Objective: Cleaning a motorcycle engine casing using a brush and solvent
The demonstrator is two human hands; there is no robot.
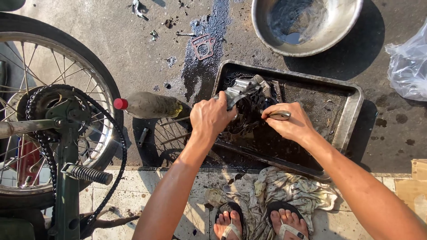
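Engine part (247, 95): grey, oily metal casting, sat at the back of the black tray (351, 111).
Left hand (211, 116): fist closed round the part's near side.
Right hand (291, 122): fingers curled, pinching a small metal tool (279, 115) beside the part.
Tray: lay on stained concrete, near a steel bowl (307, 26).
Bottle (149, 105): lay left of the tray, beside the wheel (53, 111).
Rag (284, 189): crumpled below the tray.

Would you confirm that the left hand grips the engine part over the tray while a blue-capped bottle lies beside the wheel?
Not quite: the bottle has a red cap, as the head view shows. The left hand does grip the engine part over the tray, beside the wheel.
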